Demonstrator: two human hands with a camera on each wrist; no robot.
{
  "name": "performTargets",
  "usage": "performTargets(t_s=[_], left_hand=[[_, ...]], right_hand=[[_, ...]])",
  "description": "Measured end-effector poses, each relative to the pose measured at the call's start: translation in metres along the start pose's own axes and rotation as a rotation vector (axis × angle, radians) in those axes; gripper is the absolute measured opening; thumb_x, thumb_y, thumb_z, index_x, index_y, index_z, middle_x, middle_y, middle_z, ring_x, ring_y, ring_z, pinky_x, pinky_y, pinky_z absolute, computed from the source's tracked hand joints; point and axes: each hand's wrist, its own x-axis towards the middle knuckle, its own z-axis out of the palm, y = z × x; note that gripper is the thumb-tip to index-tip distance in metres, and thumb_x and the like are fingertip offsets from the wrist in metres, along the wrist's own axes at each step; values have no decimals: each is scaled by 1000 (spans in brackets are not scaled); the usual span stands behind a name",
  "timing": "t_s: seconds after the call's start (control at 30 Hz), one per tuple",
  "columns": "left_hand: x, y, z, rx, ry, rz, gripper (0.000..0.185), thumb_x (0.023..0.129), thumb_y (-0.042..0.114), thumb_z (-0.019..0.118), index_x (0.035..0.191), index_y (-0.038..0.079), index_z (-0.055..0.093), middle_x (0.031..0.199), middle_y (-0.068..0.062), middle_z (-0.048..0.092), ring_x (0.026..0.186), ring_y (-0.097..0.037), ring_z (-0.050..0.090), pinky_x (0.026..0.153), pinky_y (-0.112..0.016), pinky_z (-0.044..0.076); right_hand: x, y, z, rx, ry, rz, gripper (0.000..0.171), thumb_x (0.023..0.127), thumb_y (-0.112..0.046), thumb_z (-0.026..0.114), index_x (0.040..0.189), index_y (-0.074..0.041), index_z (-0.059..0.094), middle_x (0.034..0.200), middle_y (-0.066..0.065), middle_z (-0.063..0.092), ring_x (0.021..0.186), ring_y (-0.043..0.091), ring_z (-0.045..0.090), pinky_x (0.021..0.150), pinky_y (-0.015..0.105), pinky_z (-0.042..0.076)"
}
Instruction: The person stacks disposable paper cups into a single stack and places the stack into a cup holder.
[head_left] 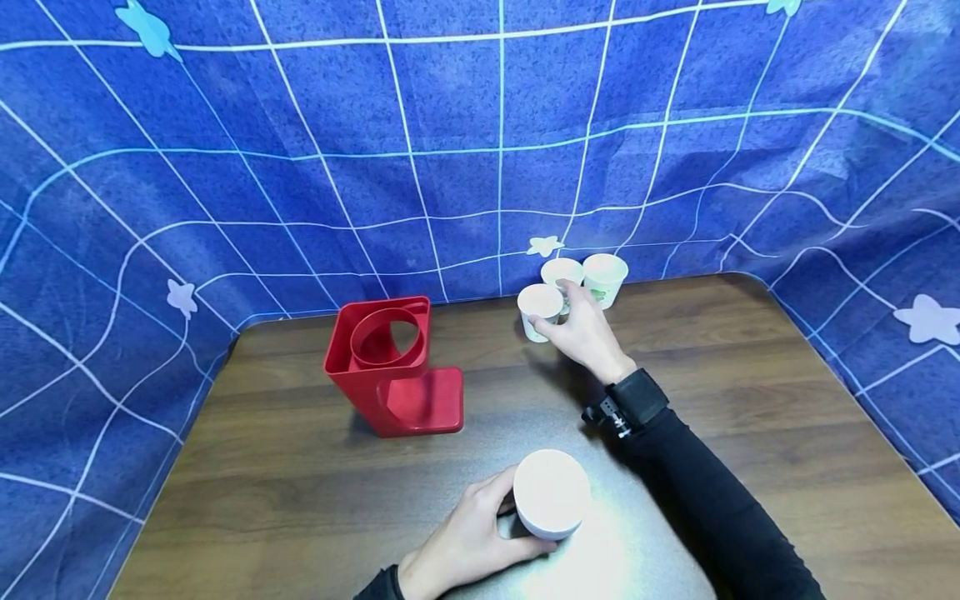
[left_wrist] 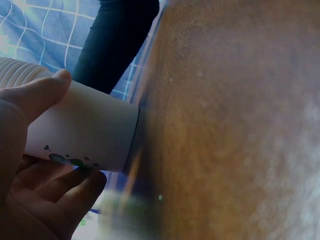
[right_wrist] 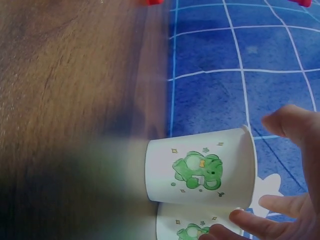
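Observation:
My left hand (head_left: 517, 521) grips a white paper cup stack (head_left: 551, 493) standing on the wooden table (head_left: 750, 375) near its front edge. In the left wrist view the thumb and fingers of this hand (left_wrist: 80, 127) wrap the cup stack (left_wrist: 100, 125), with ribbed rims at its far end. Three white cups with green prints stand at the back: a front cup (head_left: 538, 304), a middle cup (head_left: 562, 269) and a right cup (head_left: 604, 277). My right hand (head_left: 553, 307) reaches over the front cup. In the right wrist view its fingers (right_wrist: 287, 125) spread about the printed cup (right_wrist: 200, 170); a small gap shows at the rim.
A red cup holder (head_left: 390, 367) with a round opening on top stands left of centre. Blue cloth with a white grid (head_left: 480, 125) walls in the table at the back and both sides. A black sleeve with a wrist strap (head_left: 633, 400) crosses the table's right half.

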Motion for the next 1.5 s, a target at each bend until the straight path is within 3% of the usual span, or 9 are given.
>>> performTargets(t_s=[0.43, 0.77, 0.97, 1.3, 1.5], left_hand=[[-2, -2, 1, 16, -10, 26, 71, 84, 37, 86, 144, 21, 52, 135, 3, 67, 119, -8, 66, 100, -27, 58], [-1, -1, 2, -22, -3, 20, 70, 84, 37, 87, 144, 26, 53, 134, 6, 66, 119, -9, 66, 102, -28, 57], [-1, -1, 2, 10, 5, 29, 71, 83, 37, 87, 144, 25, 53, 133, 6, 67, 118, -7, 66, 101, -27, 57], [-1, -1, 1, 5, 10, 32, 72, 83, 36, 88, 145, 26, 52, 134, 6, 66, 120, -8, 66, 101, -27, 57], [-1, -2, 2, 30, 32, 87, 71, 82, 34, 88, 143, 27, 53, 132, 8, 67, 117, -8, 67, 101, -26, 57]], right_hand=[[2, 3, 10, -64, 43, -15, 68, 86, -37, 82, 137, 1, 56, 129, 20, 64, 119, 36, 59, 99, 51, 51], [1, -6, 15, -156, 12, 54, 80, 86, -50, 77, 147, -6, 50, 136, 18, 60, 123, 35, 59, 91, 57, 56], [1, -9, 18, -216, 38, 37, 79, 85, -52, 78, 146, -8, 51, 133, 17, 62, 119, 34, 63, 88, 56, 58], [-16, -13, 8, -132, 50, -49, 75, 87, -48, 79, 144, -7, 53, 136, 15, 62, 121, 32, 61, 91, 55, 57], [-37, -13, -9, -86, 59, -127, 68, 85, -40, 83, 139, -8, 58, 125, 12, 65, 104, 26, 64, 85, 44, 57]])
